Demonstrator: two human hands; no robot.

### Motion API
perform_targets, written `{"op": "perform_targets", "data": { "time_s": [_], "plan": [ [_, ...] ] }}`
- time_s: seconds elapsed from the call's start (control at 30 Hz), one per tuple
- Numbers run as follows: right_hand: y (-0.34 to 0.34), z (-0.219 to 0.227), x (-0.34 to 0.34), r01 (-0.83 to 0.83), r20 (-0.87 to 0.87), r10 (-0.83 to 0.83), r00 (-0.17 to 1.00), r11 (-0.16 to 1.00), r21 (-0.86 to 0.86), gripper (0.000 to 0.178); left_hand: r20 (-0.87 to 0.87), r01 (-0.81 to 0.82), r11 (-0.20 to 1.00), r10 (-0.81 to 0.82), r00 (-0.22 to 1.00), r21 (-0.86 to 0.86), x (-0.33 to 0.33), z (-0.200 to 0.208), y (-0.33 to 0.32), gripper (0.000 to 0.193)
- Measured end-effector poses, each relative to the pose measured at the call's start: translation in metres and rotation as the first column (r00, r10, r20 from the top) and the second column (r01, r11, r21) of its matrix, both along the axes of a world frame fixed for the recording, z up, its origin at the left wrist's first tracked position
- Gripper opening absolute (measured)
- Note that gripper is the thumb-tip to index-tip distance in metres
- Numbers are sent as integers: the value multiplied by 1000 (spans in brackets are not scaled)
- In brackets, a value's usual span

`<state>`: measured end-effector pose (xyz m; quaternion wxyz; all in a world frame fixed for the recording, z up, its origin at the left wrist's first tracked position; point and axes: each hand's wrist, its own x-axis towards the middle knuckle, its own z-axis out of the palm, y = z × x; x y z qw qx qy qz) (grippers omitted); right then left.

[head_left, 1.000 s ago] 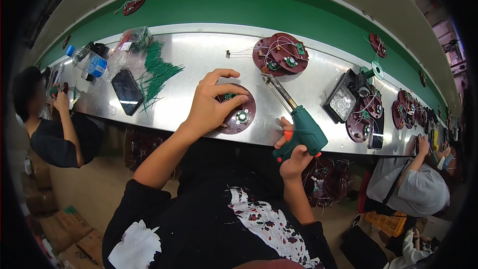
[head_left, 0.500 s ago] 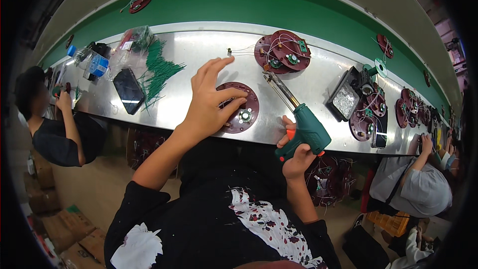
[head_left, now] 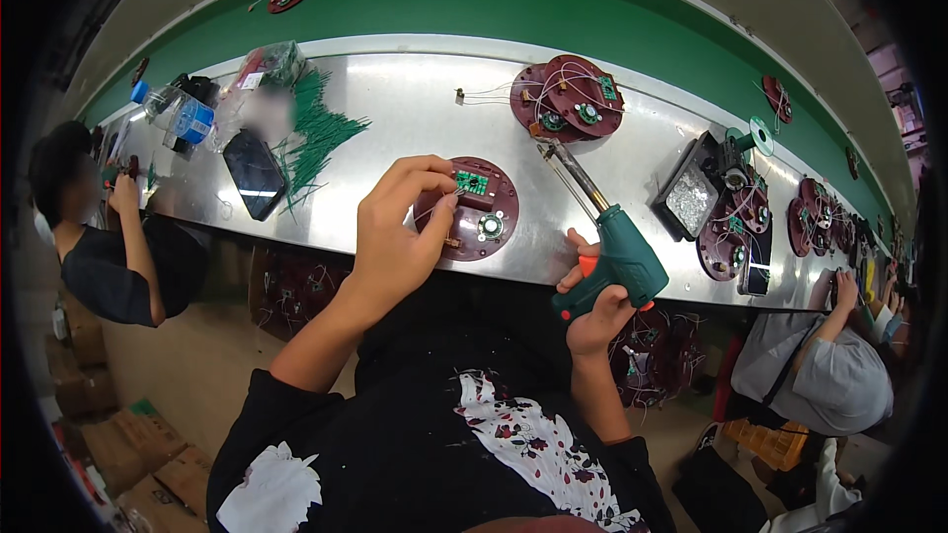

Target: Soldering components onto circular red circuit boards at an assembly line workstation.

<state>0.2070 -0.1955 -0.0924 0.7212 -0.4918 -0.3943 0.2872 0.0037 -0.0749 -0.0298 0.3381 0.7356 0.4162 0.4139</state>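
Observation:
In front of me a round maroon disc (head_left: pixel 506 192) lies on the metal bench. It carries a green circuit board (head_left: pixel 472 183) and a small round speaker-like part (head_left: pixel 490 226). My left hand (head_left: pixel 400 227) is over the disc's left side, thumb and fingertips closed on thin pale wires beside the board. My right hand (head_left: pixel 592 321) grips a green soldering gun (head_left: pixel 630 262) with an orange trigger. Its long metal tip points up and left, just short of two stacked maroon discs (head_left: pixel 578 89) whose wires trail left.
A black tray (head_left: pixel 688 192), a spool (head_left: pixel 758 135) and more wired discs (head_left: pixel 721 247) lie to the right. On the left are green wires (head_left: pixel 321 133), a phone (head_left: pixel 255 173) and a plastic bottle (head_left: pixel 178 116). People work at both sides.
My left hand has come down and its fingers have closed beside the board, which now shows. The soldering gun stays in my right hand, almost unmoved.

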Motion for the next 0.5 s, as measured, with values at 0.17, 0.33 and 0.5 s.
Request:
{"op": "perform_targets", "data": {
  "time_s": [0.17,0.33,0.5],
  "plan": [
    [-1,-4,3,-6,0,6,1000,1000,-12,76,-14,19,994,-18,1000,105,12,-16,9,13],
    [-1,-3,2,-3,-14,3,1000,1000,-15,77,-64,23,985,-13,998,170,22,-27,14,14],
    [1,3,-1,29,-20,-29,999,1000,-11,76,-180,35,963,14,984,267,29,-25,22,10]
  ]
}}
